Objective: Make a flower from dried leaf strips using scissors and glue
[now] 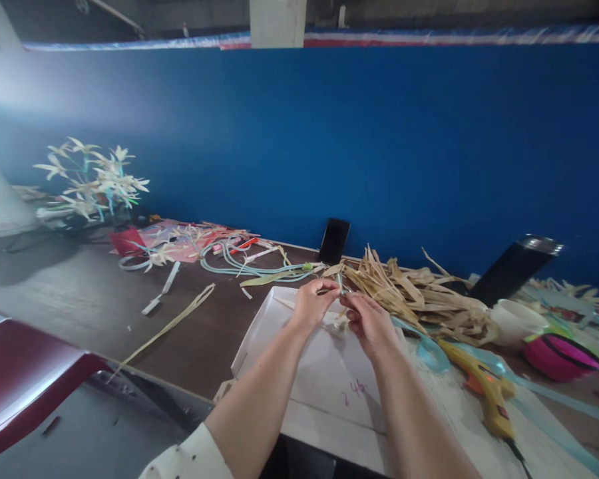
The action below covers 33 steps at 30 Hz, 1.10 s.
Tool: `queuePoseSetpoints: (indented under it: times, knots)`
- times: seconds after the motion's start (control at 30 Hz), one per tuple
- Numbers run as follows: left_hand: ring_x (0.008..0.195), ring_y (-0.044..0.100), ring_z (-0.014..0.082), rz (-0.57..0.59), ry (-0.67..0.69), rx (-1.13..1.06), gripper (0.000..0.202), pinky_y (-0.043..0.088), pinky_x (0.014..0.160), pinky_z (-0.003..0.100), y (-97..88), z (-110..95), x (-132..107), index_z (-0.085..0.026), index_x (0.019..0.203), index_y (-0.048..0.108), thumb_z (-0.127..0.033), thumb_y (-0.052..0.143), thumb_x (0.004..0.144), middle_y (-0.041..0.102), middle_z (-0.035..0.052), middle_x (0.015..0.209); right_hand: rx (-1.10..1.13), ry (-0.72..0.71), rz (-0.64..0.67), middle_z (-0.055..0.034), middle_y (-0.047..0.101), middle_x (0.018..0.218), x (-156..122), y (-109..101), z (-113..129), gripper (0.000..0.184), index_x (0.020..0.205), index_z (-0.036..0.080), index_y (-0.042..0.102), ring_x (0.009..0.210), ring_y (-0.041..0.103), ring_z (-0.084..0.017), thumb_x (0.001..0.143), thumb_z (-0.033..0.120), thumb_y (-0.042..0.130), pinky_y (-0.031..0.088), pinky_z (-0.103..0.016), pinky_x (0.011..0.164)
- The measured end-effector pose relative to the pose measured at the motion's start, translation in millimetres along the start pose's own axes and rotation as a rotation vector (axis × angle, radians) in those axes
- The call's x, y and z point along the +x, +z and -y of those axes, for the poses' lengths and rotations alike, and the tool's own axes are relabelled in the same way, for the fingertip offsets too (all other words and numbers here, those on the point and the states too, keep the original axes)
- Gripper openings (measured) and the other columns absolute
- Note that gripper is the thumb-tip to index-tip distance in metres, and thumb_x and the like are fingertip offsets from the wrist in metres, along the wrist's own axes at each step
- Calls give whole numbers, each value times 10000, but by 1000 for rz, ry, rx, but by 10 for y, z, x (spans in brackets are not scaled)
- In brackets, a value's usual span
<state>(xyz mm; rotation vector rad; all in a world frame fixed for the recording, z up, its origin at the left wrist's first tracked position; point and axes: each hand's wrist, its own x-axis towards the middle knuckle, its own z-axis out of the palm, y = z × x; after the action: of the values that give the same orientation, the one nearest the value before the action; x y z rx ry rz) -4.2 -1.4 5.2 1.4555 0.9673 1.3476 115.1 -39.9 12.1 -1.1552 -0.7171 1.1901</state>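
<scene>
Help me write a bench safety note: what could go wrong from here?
The yellow glue gun lies near the right forearm; if hot, it might burn skin. Its nozzle end sits near dry strips, which it could scorch. The small piece held at the fingertips of the left hand and right hand could slip.

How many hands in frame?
2: left hand and right hand, fingertips close together over the white box. No other hand shows.

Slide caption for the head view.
Left hand and right hand hold a small pale-blue piece above a white cardboard tray, near dried tan leaves.
</scene>
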Motion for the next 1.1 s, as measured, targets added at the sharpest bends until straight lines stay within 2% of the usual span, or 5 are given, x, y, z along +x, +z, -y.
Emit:
queuePoseSetpoints:
  times: [0.23, 0.57, 0.67, 0.83, 1.1]
  knots:
    - [838, 569, 155, 19, 304, 266, 179, 423, 791, 263, 9, -35, -64, -205, 862, 684, -191, 534, 766, 653, 44, 858, 24, 5, 26, -20, 631, 704, 5, -13, -1, 226, 719, 171, 630, 442, 389, -42, 569, 314, 720, 184, -171, 348]
    - [841, 526, 177, 92, 533, 582, 249, 386, 798, 285, -8, 51, -56, -192, 896, 668, -211, 426, 838, 618, 81, 857, 123, 9, 56, -5, 608, 719, 11, -17, 14, 231, 730, 166, 641, 442, 369, -31, 545, 269, 732, 206, -169, 340]
    - [824, 527, 171, 94, 549, 597, 252, 386, 790, 280, -6, 79, -40, -188, 868, 664, -242, 418, 852, 613, 74, 834, 94, -22, 26, -2, 604, 718, 17, -13, 4, 272, 757, 165, 648, 442, 362, -25, 535, 286, 747, 203, -159, 350]
    - [758, 534, 144, 103, 514, 621, 251, 393, 715, 244, 1, 76, -29, -192, 825, 659, -275, 425, 858, 605, 40, 770, -126, -170, -73, 57, 440, 443, 50, -27, -46, 324, 809, 163, 663, 401, 345, -58, 572, 376, 724, 224, -176, 367]
    - [747, 551, 116, 101, 363, 497, 190, 403, 692, 209, 21, 24, -50, -208, 842, 680, -274, 503, 818, 636, 13, 786, -368, -320, -81, 23, 494, 491, 106, -116, -108, 400, 875, 150, 677, 419, 406, -92, 641, 473, 641, 282, -206, 382]
